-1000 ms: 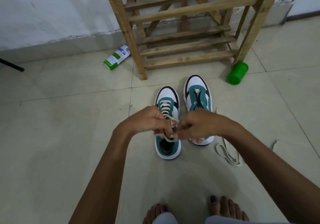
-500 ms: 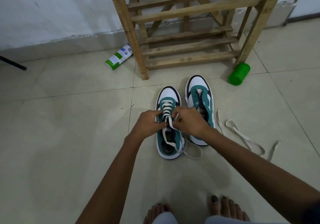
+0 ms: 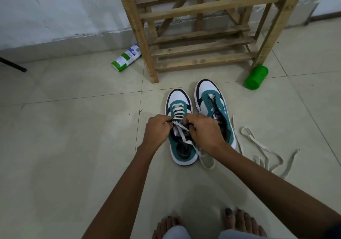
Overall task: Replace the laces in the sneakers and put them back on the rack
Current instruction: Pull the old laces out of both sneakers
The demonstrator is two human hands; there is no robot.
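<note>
At frame centre I see my left hand (image 3: 156,130) and right hand (image 3: 206,131) each pinching the white flat lace (image 3: 181,134) on the left teal-and-white sneaker (image 3: 180,128); the unlaced sneaker (image 3: 212,102) sits beside it, below the wooden slatted rack (image 3: 199,54).
</note>
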